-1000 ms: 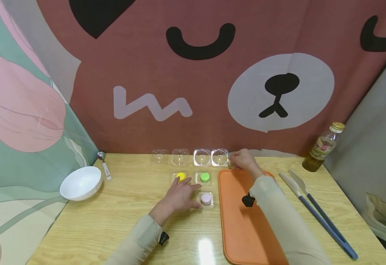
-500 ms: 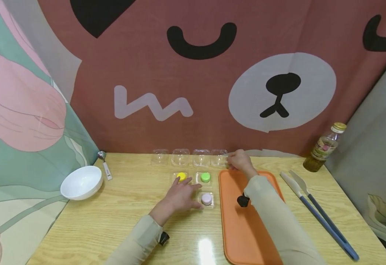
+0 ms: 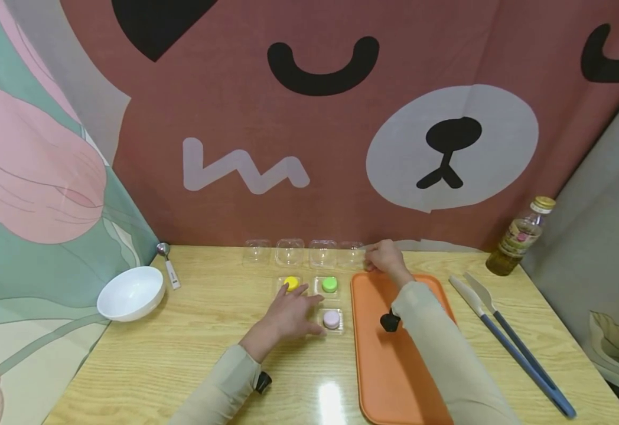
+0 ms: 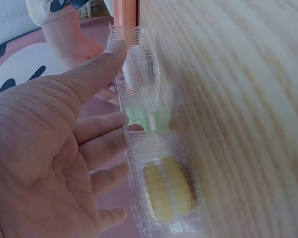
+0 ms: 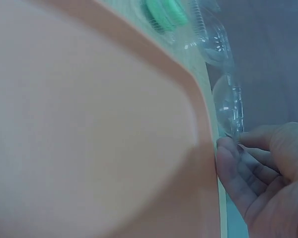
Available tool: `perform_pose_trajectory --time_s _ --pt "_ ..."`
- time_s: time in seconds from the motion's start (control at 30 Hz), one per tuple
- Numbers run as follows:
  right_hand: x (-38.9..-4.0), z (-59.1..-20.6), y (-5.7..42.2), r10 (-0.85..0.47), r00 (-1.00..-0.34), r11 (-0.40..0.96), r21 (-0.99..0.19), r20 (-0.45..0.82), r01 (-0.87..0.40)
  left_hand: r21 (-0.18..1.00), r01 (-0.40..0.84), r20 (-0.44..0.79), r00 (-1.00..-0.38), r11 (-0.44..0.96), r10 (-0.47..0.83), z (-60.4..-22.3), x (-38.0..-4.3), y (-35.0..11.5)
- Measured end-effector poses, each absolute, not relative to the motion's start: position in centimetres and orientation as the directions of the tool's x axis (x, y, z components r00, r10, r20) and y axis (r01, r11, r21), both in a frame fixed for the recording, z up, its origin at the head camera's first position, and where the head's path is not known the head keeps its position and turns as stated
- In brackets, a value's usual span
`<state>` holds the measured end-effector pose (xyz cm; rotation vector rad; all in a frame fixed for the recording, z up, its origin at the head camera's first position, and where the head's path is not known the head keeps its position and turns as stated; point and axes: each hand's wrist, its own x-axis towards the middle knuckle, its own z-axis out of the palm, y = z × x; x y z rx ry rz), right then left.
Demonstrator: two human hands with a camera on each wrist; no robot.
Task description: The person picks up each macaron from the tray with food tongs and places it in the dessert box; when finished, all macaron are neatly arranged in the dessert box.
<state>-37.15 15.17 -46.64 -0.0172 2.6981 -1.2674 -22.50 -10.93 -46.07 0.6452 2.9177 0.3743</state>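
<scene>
My left hand (image 3: 290, 316) spreads its fingers over the clear plastic boxes, with fingertips right at their edges. Near it, three macarons sit in such boxes: a yellow macaron (image 4: 169, 188), a green macaron (image 3: 329, 284) and a lilac macaron (image 3: 331, 319). Behind them stands a row of several clear domed plastic lids (image 3: 290, 252) along the table's back edge. At the right end of that row, my right hand (image 3: 386, 258) pinches the edge of the last clear plastic lid (image 5: 229, 106) between thumb and index finger, and its other fingers curl in.
An orange tray (image 3: 394, 366) lies under my right forearm. To its right are blue-handled tongs (image 3: 517, 348) and a bottle (image 3: 519, 239) of amber liquid. A white bowl (image 3: 131, 295) and a measuring spoon (image 3: 168, 265) are at the left. A printed curtain (image 3: 235, 212) hangs behind the table.
My right hand has shifted slightly left along the back edge, and the two rightmost lids have changed their tilt. My left hand has stayed in place.
</scene>
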Motion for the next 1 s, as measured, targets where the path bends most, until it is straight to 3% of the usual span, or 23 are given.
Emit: perform_pose_trajectory --time_s 0.43,1.0 --pt "-35.7 -44.8 17.0 -0.077 -0.987 0.507 -0.858 -0.144 0.086 0.273 0.39 -0.09 -0.9 0.88 0.426 -45.7 -22.3 -10.8" --pt "-33.1 -42.5 16.7 -0.074 -0.994 0.435 -0.9 -0.082 0.042 0.258 0.406 -0.071 -0.897 0.877 0.437 -46.2 -22.5 -10.8"
